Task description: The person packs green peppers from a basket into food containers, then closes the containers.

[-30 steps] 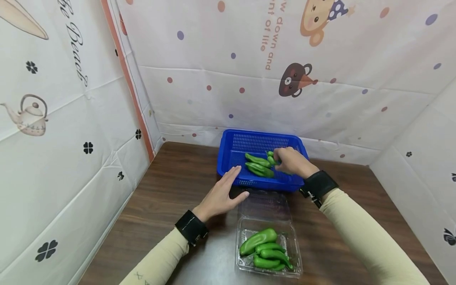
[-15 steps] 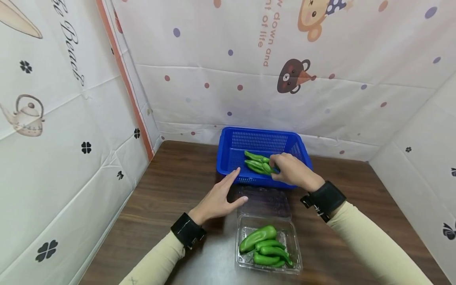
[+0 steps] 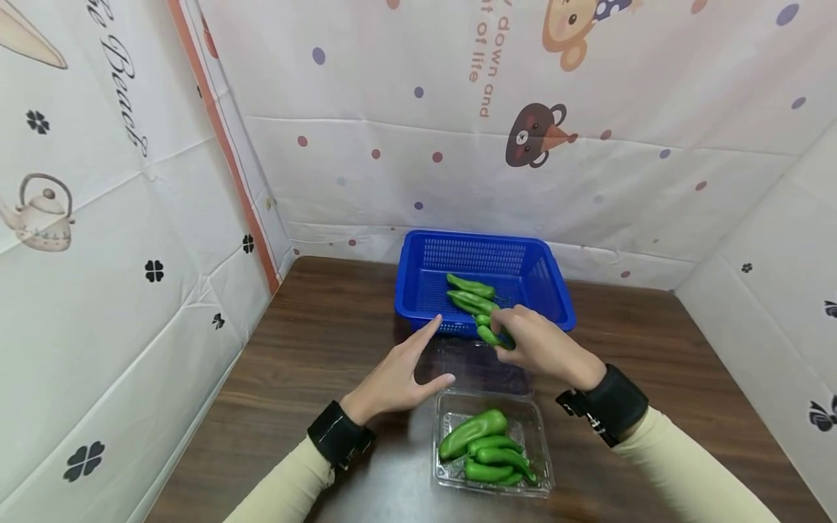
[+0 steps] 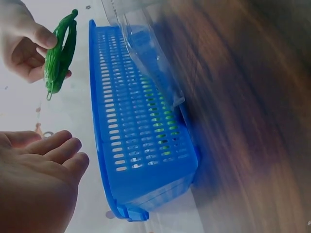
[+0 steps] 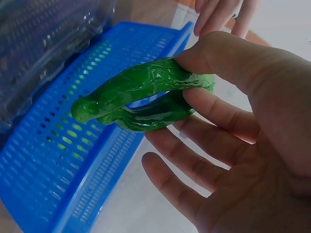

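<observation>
Two slim green chili peppers (image 5: 146,97) are pinched between the thumb and fingers of the right hand (image 3: 539,349), held above the near rim of a blue perforated plastic basket (image 3: 418,280) at the back of a dark wooden table (image 3: 314,349). From the head view the fingers cover much of these peppers. Two more green peppers (image 3: 469,292) lie inside the basket. The left hand (image 3: 399,374) rests flat on the table, fingers straight and relaxed, holding nothing, its fingertips just beside the basket's front wall. A clear plastic clamshell box (image 3: 543,479) nearer the person holds several green peppers (image 3: 487,450); its open lid is hard to make out against the wood.
</observation>
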Tool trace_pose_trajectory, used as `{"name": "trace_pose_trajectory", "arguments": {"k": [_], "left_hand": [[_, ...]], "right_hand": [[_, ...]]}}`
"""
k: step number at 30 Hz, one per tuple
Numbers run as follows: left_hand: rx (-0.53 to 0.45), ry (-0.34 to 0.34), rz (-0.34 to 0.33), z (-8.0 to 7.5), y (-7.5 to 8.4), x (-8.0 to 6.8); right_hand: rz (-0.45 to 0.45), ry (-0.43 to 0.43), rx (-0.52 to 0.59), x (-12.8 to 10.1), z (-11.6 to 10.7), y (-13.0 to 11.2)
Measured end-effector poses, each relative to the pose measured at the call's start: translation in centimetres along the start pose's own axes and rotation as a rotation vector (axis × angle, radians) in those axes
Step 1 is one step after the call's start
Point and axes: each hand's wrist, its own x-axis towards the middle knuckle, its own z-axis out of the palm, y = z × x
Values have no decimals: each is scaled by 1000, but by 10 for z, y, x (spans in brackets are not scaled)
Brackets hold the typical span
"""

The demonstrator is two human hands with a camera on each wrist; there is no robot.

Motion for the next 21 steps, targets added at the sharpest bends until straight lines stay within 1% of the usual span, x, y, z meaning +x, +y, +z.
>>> {"name": "trace_pose_trajectory", "arguments": {"k": [9, 16, 21], "left_hand": [[-21, -6, 46, 9, 7, -10], [-16, -23, 61, 10, 14, -16], [-4, -42, 63, 12, 19, -19]], "right_hand": [[-16, 22, 10, -17, 13, -11], [-38, 32, 18, -29, 21, -22], [-64, 65, 4, -37, 25, -28]]}}
